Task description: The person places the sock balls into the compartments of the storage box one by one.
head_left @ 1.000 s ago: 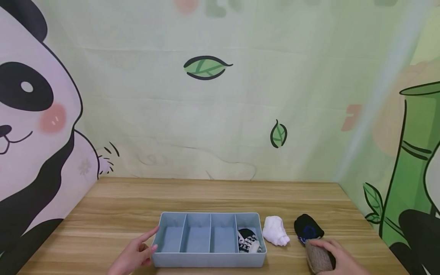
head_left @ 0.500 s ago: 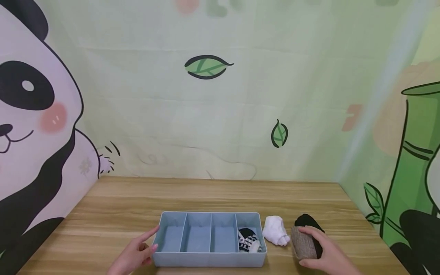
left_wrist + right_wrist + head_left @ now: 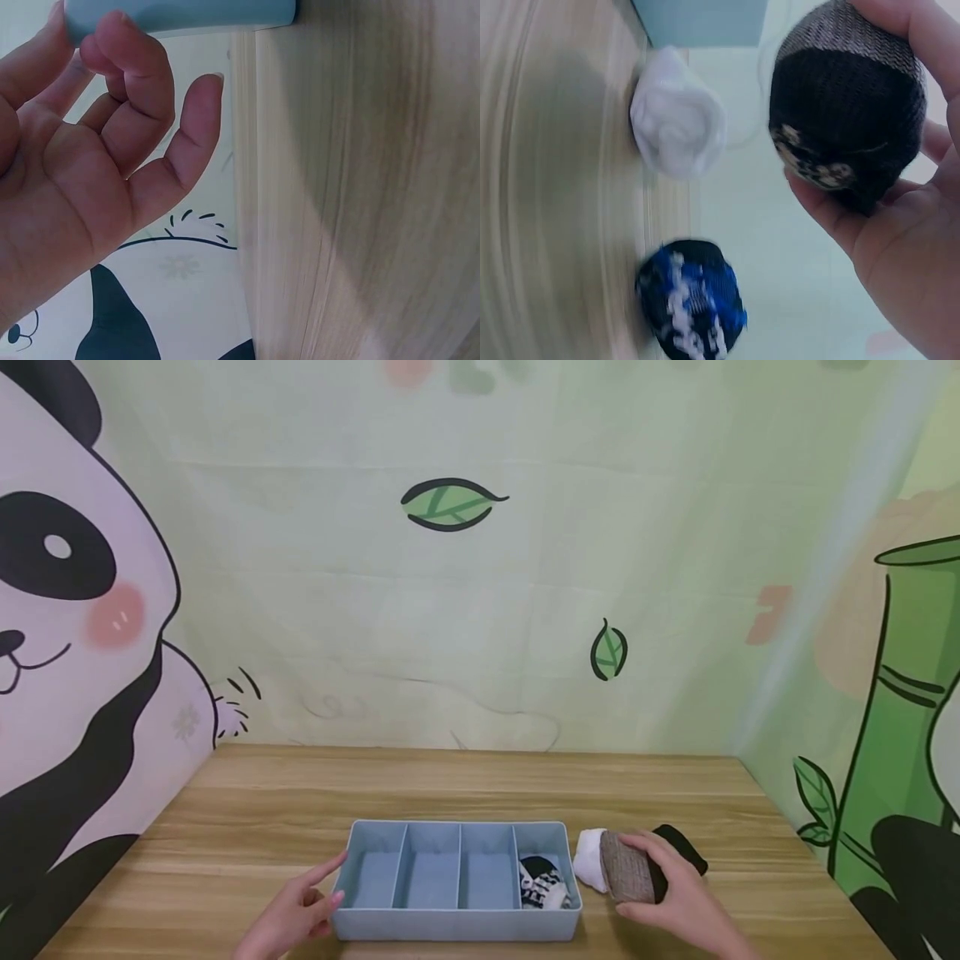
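Observation:
My right hand (image 3: 684, 897) holds a rolled pair of socks (image 3: 628, 870), greyish brown and black, between thumb and fingers above the table. The right wrist view shows the bundle's black side with a pale pattern. Behind it in the head view, a white sock bundle (image 3: 591, 860) is partly hidden, as is a black one (image 3: 681, 847); its blue-and-white patterned side (image 3: 694, 300) shows in the right wrist view. My left hand (image 3: 288, 910) touches the left end of a blue-grey divided box (image 3: 457, 925) with index finger and thumb, its other fingers loosely bent.
A black-and-white patterned sock bundle (image 3: 542, 885) lies in the box's rightmost compartment. The wooden table (image 3: 465, 785) extends behind the box to a green printed backdrop (image 3: 315, 610) with a panda and bamboo.
My right hand has moved leftward and slightly away from me with the brown-and-black socks, from beside the black bundle to in front of the white one. The left hand and box stay put.

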Action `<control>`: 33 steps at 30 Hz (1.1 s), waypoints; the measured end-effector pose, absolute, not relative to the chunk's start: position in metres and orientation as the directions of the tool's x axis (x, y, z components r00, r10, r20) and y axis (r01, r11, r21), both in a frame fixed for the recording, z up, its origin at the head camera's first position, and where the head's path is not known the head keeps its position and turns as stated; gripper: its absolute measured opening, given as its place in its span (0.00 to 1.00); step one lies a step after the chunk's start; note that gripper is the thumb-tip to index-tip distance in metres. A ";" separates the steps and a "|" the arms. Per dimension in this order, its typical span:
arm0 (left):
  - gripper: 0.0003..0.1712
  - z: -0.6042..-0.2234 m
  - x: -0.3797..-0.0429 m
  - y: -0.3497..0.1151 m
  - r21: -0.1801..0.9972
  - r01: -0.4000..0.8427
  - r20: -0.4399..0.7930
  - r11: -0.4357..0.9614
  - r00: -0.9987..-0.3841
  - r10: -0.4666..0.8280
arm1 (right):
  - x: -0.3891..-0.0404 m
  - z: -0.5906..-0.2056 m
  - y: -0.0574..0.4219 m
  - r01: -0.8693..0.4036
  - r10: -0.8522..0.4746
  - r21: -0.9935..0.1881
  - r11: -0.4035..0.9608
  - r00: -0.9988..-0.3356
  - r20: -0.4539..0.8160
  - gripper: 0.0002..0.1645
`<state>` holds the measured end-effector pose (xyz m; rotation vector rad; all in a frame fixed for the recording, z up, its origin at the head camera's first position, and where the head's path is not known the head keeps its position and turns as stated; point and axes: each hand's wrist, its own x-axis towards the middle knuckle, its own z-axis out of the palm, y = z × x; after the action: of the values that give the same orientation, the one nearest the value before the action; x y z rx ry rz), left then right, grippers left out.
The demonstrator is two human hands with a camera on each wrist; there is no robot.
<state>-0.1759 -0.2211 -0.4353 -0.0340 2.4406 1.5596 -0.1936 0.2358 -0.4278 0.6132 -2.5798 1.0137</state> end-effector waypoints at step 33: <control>0.34 -0.434 -0.175 -0.223 0.894 -0.088 -0.182 0.439 -0.968 0.175 | -0.209 -0.427 0.150 -0.542 -0.241 -0.691 0.479 -0.838 0.490 0.44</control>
<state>-0.1752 -0.2229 -0.4338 0.0750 2.4456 1.5418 -0.2090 0.1498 -0.4270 0.6612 -2.4038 1.2953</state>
